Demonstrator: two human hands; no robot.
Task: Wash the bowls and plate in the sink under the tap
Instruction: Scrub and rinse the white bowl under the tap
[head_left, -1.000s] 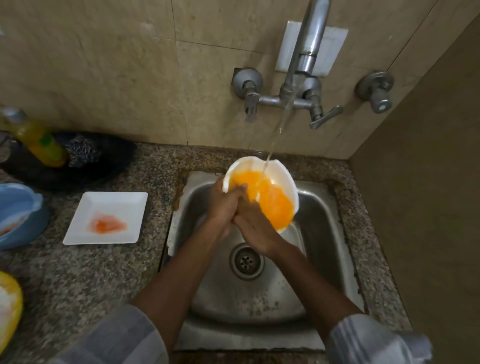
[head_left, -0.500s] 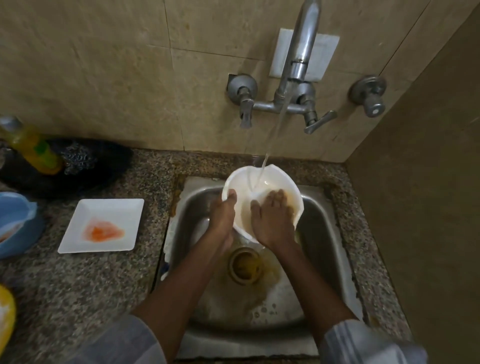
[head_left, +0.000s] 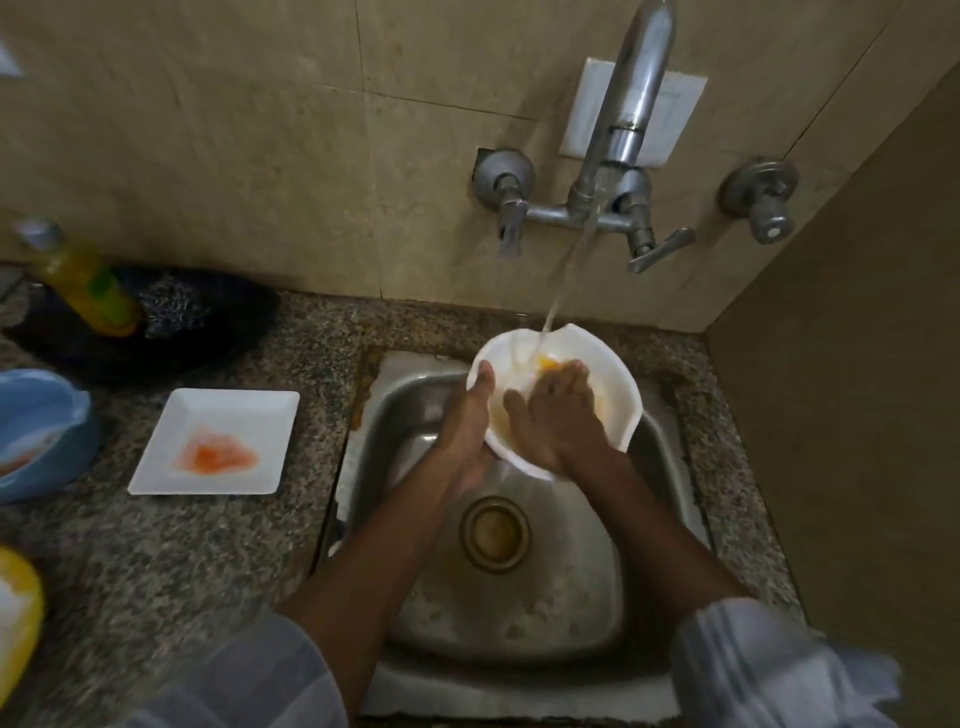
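A white bowl (head_left: 597, 374) is held tilted over the back of a steel sink (head_left: 519, 623), directly beneath the stream of water (head_left: 563, 280) falling from a wall-mounted tap (head_left: 631, 104). The left hand (head_left: 467, 431) grips the bowl's left rim, thumb hooked over the edge and fingers hidden behind the wall. The right hand (head_left: 556, 410) lies inside the bowl with fingers extended and flat against its inner surface, where a small patch of yellow residue (head_left: 546, 362) shows just beside the fingertips. Yellowish water stands around the drain (head_left: 496, 532) below. On the speckled granite surface (head_left: 182, 561) to the left of the sink lies a square white plate (head_left: 218, 441) bearing an orange smear. Further left, at the frame edge, sit a blue bowl (head_left: 41, 431) and, nearer the person, a yellow bowl (head_left: 18, 618). A bottle of yellow liquid (head_left: 83, 280) stands beside a dark scrubber (head_left: 176, 306) near the tiled wall (head_left: 234, 130)
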